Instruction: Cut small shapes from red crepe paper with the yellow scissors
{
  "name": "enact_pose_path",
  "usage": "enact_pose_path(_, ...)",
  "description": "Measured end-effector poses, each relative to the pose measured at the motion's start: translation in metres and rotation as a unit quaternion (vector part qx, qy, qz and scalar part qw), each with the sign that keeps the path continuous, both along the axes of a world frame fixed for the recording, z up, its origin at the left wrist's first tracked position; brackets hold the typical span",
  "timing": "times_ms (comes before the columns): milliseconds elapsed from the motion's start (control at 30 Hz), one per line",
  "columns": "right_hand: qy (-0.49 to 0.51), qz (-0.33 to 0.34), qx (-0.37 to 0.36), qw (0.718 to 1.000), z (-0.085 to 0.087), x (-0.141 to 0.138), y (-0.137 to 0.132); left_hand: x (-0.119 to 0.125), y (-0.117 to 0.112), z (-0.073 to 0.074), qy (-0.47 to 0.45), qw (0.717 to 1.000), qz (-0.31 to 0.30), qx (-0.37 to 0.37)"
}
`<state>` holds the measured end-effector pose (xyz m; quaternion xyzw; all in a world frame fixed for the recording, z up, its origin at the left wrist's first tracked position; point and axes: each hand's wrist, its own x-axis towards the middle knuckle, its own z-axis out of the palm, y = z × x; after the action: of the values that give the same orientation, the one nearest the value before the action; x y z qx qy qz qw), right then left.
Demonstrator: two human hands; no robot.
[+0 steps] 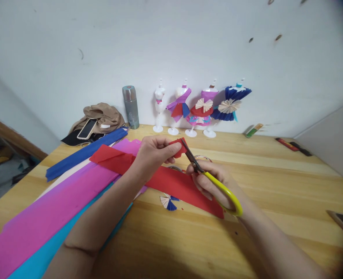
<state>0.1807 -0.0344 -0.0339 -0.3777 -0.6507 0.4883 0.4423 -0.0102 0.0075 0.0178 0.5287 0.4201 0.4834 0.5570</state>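
One head-worn camera is looking forward and down across the table, facing the wall behind, sitting near the left hand and right hand, farther from the bottle

Left arm, bare, enters from the lower left and extends diagonally forward and inward, a skin crease visible near the elbow; the left hand presents its back, thumb pointing right and pressed in a pinch, fingers curled. Right arm, also bare, enters from the lower right, angled up and inward, its right hand with digits bent in a grip. Both hands are raised and near each other, left slightly farther forward.
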Motion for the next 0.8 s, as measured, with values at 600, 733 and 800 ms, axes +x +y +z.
enact_pose_path(600, 0.025, -0.003, 0.016, 1.0, -0.0007, -0.0014, 0.0028, 0.0102, -0.009, -0.0081, -0.071, 0.997, 0.02, 0.015)
enact_pose_path(733, 0.02, -0.001, 0.017, 1.0, -0.0029, 0.0005, 0.0036, 0.009, -0.0093, -0.0066, -0.067, 0.997, 0.009, 0.022)
enact_pose_path(800, 0.018, 0.003, 0.02, 1.0, -0.0035, 0.0009, 0.0035, 0.0074, -0.0088, -0.006, -0.062, 0.998, 0.0, 0.018)
